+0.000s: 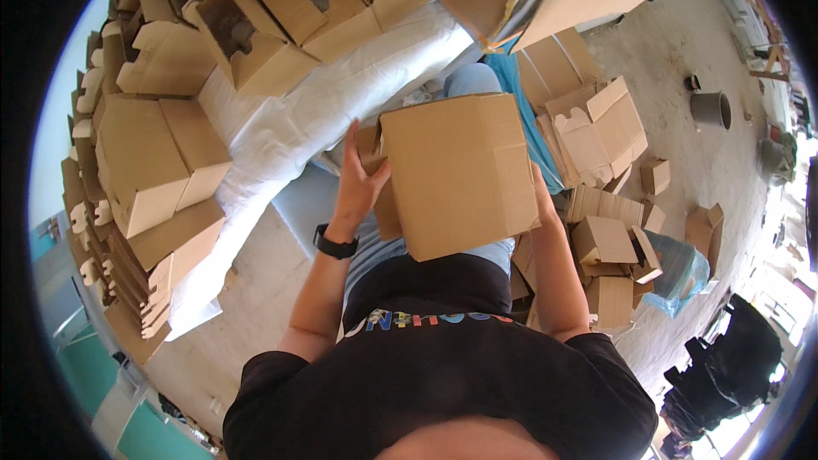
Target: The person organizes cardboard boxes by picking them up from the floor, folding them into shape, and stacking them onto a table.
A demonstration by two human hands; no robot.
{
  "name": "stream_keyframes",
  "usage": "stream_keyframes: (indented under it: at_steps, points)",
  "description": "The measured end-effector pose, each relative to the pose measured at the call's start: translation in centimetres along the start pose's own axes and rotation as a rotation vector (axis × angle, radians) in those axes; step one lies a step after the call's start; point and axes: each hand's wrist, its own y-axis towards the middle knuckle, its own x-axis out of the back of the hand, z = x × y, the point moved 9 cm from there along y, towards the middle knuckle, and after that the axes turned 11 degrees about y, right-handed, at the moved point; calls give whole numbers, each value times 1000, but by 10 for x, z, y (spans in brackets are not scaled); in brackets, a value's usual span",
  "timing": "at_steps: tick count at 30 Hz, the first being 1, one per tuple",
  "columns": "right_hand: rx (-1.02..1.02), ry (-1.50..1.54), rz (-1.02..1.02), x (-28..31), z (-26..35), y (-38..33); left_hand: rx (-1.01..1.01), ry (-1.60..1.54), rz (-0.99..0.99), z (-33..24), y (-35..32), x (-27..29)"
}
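The left hand (365, 186) and right hand (543, 193) hold a brown box (460, 175). More boxes (145, 158) sit on a white sheet (328, 89) and the floor (656, 111).

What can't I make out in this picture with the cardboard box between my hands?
Head view: right hand, its fingers hidden behind the cardboard box.
Head view: whatever is inside the cardboard box, hidden by its panels.
Head view: large open carton, cut off by the upper edge.
Head view: clutter along the far right rim, small and washed out by glare.
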Motion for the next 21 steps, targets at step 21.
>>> stream_keyframes:
  at_steps: [21]
  points:
    - [252,-32,148,-35,28,-8,321,202,53,59,-9,10]
